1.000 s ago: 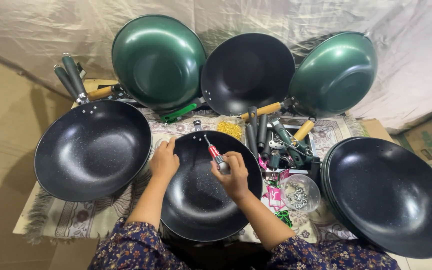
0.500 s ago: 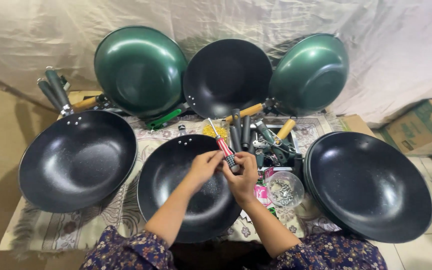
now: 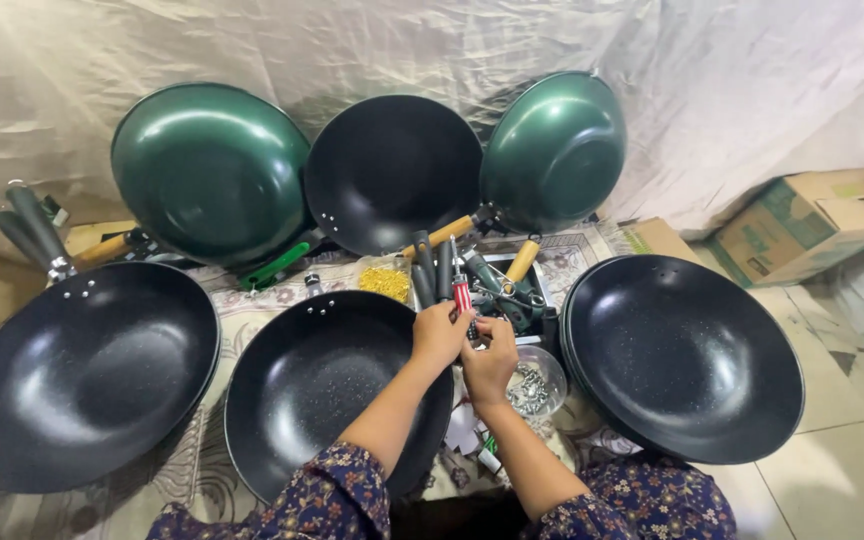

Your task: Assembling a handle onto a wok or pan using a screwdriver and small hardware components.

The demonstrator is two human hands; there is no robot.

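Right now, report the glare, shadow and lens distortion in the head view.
Head view: wide-angle bending curves the edges; soft sheen on the left green wok and right green wok; bright light washes out the backdrop sheet at upper left; shadow under the forearms darkens the centre black wok; focus sharp throughout.
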